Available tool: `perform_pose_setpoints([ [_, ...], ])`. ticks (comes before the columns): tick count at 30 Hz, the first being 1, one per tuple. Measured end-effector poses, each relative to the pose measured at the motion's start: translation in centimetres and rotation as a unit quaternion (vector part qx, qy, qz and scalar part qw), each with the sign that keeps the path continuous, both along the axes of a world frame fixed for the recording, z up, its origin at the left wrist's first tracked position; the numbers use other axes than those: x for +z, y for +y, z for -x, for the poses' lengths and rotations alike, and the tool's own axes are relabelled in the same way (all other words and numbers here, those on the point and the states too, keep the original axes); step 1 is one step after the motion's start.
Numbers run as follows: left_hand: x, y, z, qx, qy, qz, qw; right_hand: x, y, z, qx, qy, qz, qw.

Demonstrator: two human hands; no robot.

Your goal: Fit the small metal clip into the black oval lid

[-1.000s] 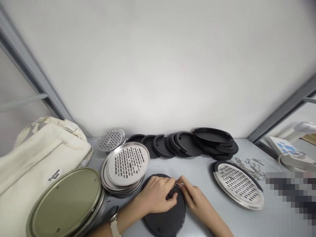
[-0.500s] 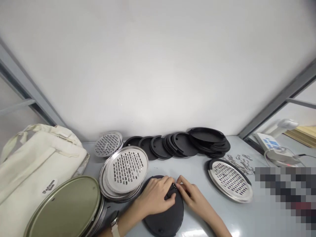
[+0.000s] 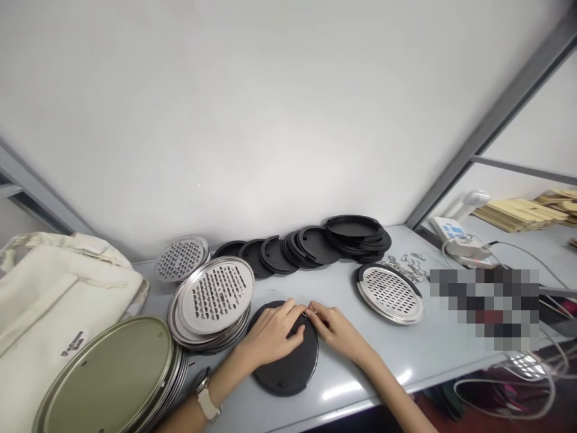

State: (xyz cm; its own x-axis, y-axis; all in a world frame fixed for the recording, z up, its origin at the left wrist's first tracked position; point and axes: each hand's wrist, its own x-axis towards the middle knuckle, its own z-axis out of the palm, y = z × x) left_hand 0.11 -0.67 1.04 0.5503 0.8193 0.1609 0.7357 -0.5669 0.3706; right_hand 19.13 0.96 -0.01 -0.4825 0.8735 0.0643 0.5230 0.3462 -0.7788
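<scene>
A round black disc [image 3: 288, 367] lies on the grey table in front of me. My left hand [image 3: 277, 331] rests over its upper part, with fingers bent towards the upper right rim and the thumb slightly apart over the surface. At that rim, my right hand [image 3: 331, 325] pinches a small shiny metal clip [image 3: 305, 314], mostly hidden by the fingertips. The two hands' fingertips meet there. Left of the disc, a stack of round metal grater plates [image 3: 220, 297] stands close to my left wrist. A slotted metal plate with a black rim piece [image 3: 391, 293] lies to the right.
More black discs [image 3: 320, 245] line the wall, beside another grater plate [image 3: 180, 258]. Loose metal clips [image 3: 408, 264] lie at right. Olive-green oval plates [image 3: 108, 376] and a cream bag [image 3: 58, 319] occupy the left. A white device with cables [image 3: 464, 243] stands at far right.
The view has swung to the right, showing more of the table's right side and front edge. Both hands stay at the disc's rim with little visible change in grip.
</scene>
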Motion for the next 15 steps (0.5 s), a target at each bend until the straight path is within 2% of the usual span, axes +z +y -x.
perform_pose_setpoints([
  [8,0.0,0.1,0.2,-0.019,-0.027,0.008,0.999,-0.6,-0.1,-0.5,0.013,0.028,0.015,0.999],
  [15,0.0,0.0,-0.1,-0.031,-0.015,-0.016,0.999,-0.7,-1.0,-0.8,0.008,0.012,-0.027,1.0],
])
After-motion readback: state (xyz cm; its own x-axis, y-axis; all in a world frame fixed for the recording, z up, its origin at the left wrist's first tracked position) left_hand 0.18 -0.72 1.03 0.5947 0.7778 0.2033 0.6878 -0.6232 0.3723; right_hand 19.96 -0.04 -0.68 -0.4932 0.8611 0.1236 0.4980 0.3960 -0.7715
